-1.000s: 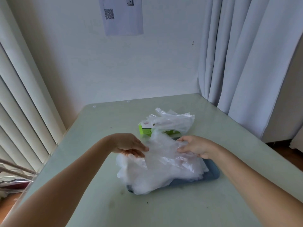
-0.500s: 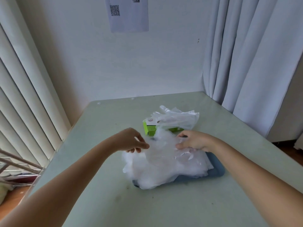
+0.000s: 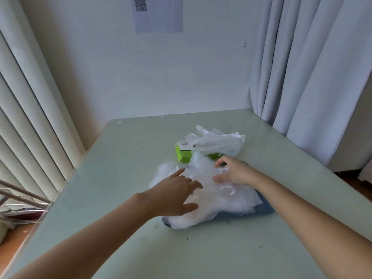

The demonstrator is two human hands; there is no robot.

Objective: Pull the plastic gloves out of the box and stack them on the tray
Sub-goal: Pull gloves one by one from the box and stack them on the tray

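Note:
A heap of clear plastic gloves (image 3: 219, 200) lies on a blue tray (image 3: 265, 209) in the middle of the table and hides most of it. My left hand (image 3: 174, 193) lies over the heap's left side with its fingers spread and straight. My right hand (image 3: 233, 172) rests on the top glove at the heap's far right, fingers slightly bent against the plastic. Just behind the tray stands a small green box (image 3: 184, 156), with more clear gloves (image 3: 217, 142) spilling out of its top.
The pale green table (image 3: 128, 178) reaches the white wall behind. Vertical blinds (image 3: 30, 127) hang along the left edge and a white curtain (image 3: 306, 77) hangs at the right. A metal rack (image 3: 18, 200) stands low at the left. A sheet with a printed code (image 3: 159, 13) hangs on the wall.
Both hands pinched a glove above the heap and lowered it onto the stack. My left hand has let go and now lies flat with spread fingers; my right hand presses down on the top glove.

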